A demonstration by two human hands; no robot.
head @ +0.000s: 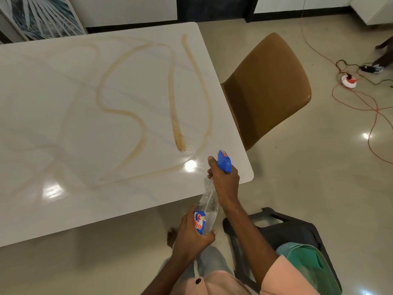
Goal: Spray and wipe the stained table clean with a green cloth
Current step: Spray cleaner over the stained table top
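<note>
A white table point(63, 107) carries long looping brown stains point(176, 116) across its top. Near its front right corner I hold a clear spray bottle point(209, 201) with a blue trigger head point(224, 161), nozzle aimed at the tabletop. My right hand point(225, 184) grips the neck with a finger on the trigger. My left hand point(195, 235) grips the labelled base of the bottle. Small wet droplets sit on the table by the nearest stain end. The green cloth point(306, 265) lies on a dark plastic stool point(282, 228) at the lower right.
A brown chair point(268, 88) stands against the table's right edge. Orange and black cables point(361, 103) and a round socket point(348, 80) lie on the floor at right, near another person's foot point(380, 64). A framed picture point(42, 15) leans at back left.
</note>
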